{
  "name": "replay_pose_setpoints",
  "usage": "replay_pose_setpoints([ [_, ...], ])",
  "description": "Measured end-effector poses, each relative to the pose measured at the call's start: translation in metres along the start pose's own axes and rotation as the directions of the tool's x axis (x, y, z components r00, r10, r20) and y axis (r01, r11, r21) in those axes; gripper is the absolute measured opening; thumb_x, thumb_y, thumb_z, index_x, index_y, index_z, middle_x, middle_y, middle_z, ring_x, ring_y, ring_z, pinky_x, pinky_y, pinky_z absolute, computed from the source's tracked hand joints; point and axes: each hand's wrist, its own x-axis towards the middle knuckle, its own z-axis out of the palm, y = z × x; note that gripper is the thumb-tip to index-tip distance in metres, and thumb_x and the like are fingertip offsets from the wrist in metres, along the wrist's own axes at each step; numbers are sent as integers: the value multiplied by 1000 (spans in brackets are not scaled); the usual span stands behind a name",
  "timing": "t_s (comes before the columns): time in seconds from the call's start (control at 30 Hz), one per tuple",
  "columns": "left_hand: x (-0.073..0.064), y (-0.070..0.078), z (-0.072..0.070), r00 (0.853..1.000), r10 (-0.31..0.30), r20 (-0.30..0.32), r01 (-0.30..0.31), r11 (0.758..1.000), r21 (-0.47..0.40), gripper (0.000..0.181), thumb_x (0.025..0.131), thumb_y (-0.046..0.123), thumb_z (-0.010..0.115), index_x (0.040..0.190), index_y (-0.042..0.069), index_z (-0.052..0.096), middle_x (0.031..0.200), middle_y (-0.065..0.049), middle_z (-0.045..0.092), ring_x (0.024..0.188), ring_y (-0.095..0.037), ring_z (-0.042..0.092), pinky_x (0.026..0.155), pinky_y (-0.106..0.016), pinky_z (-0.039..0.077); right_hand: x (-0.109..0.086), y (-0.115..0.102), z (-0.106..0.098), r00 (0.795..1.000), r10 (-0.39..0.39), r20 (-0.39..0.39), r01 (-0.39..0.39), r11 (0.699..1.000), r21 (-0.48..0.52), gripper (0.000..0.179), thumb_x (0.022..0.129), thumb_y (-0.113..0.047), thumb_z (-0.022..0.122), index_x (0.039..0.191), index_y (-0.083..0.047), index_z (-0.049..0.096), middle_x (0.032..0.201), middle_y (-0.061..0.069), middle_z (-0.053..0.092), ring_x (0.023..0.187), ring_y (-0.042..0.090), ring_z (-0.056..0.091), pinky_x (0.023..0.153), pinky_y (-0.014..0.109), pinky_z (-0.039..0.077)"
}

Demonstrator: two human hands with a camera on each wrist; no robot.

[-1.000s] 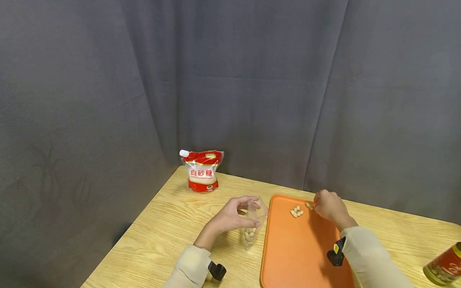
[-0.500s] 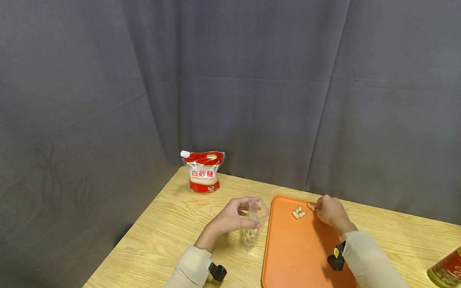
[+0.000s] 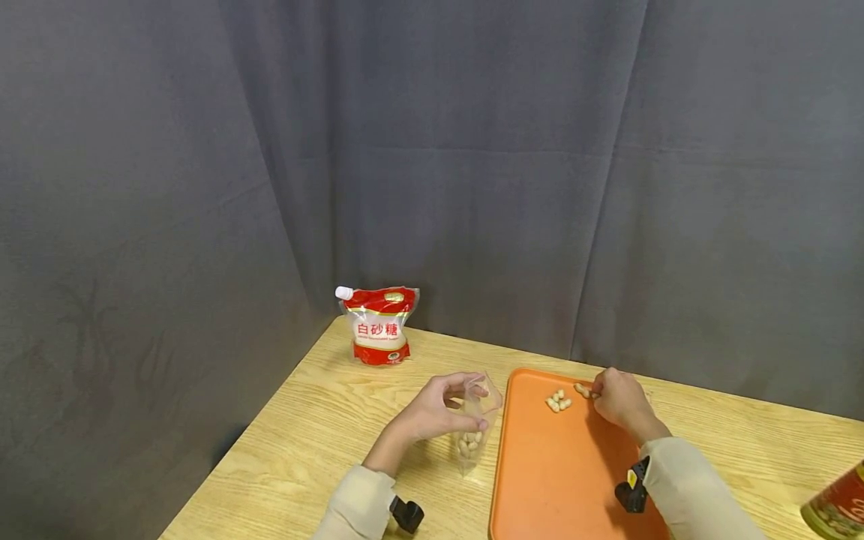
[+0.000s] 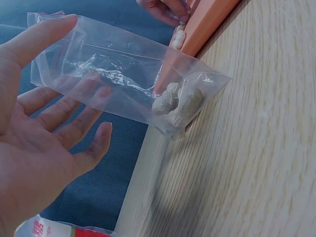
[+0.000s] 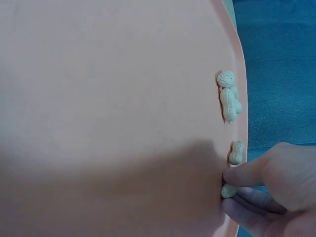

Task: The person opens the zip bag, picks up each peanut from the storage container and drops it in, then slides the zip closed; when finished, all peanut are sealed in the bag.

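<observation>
My left hand (image 3: 439, 409) holds a clear zip bag (image 4: 123, 69) by its mouth, thumb on one side and fingers on the other. Several unshelled peanuts (image 4: 177, 103) lie in the bag's bottom corner, close over the wooden table. At the far edge of the orange tray (image 3: 553, 465), my right hand (image 5: 276, 192) pinches a peanut (image 5: 228, 190) between thumb and fingers. Just beside the thumb lies another single peanut (image 5: 237, 152). A small cluster of peanuts (image 3: 559, 401) rests farther left on the tray.
A red and white sugar pouch (image 3: 379, 326) with a white cap stands at the back left of the wooden table (image 3: 283, 450). A red and green container (image 3: 837, 504) sits at the right edge. A grey curtain (image 3: 459, 187) hangs behind.
My right hand has shifted slightly right and down along the tray's far edge, at the peanut there. The left hand and the bag have hardly moved.
</observation>
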Motion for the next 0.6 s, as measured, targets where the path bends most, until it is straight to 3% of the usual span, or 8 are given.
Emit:
replay_pose_setpoints([
  [0.13, 1, 1, 1, 1000, 7, 2, -7, 1000, 8, 69, 81, 16, 82, 143, 9, 52, 122, -2, 68, 117, -19, 59, 98, -40, 45, -1, 1, -4, 1000, -15, -1, 15, 1000, 4, 6, 73, 6, 67, 74, 0, 68, 71, 7, 65, 66, 26, 57, 64, 47, 50],
  [0.3, 1, 2, 1, 1000, 8, -2, -8, 1000, 6, 70, 80, 18, 82, 143, 9, 53, 125, -8, 67, 115, -16, 59, 98, -41, 45, -1, -2, -14, 1000, -27, -7, 27, 1000, 15, 6, 74, 6, 68, 76, 1, 69, 74, 9, 65, 66, 26, 57, 62, 46, 50],
  [0.6, 1, -1, 3, 1000, 18, -3, -18, 1000, 16, 71, 80, 17, 82, 144, 6, 51, 125, -12, 66, 116, -20, 60, 96, -39, 46, 0, -47, -33, 995, -99, -24, 101, 993, 67, 9, 80, 8, 67, 83, 1, 72, 78, 8, 66, 71, 23, 59, 63, 43, 52],
])
